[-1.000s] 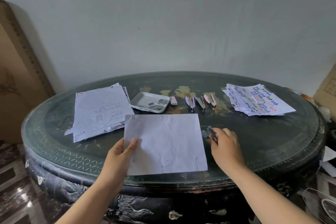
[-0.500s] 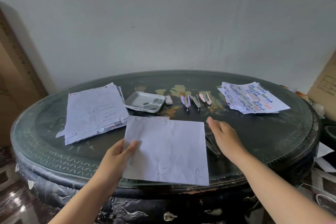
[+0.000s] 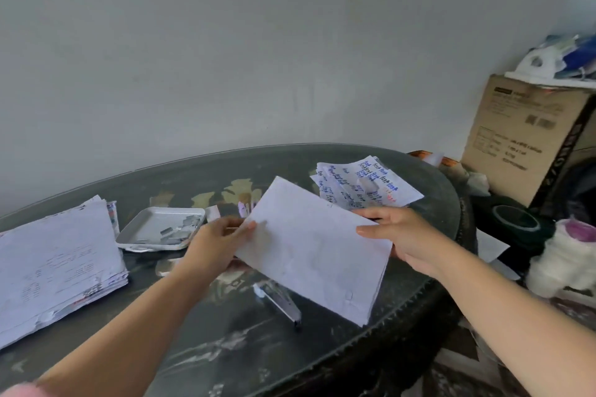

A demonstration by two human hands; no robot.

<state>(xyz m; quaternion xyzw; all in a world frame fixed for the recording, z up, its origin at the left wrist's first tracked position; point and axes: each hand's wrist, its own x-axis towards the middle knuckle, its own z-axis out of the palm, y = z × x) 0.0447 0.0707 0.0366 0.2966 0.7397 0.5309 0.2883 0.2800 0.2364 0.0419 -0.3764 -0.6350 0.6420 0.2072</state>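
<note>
Left hand (image 3: pixel 219 243) and right hand (image 3: pixel 406 237), both grips pinching white sheets (image 3: pixel 316 255), tray (image 3: pixel 146 224) holding staple strips (image 3: pixel 180 232)

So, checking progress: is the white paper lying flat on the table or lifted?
Lifted, tilted: left hand and right hand hold the paper above the table, stapler beneath.

The sheets (image 3: pixel 316 245) I hold are above the surface (image 3: pixel 225 348); beneath them lies what may be a stapler (image 3: pixel 280 301). The paper stack (image 3: pixel 54 261) lies left, the tray (image 3: pixel 151 222) just right of it, the written pile (image 3: pixel 364 184) behind the sheets.
</note>
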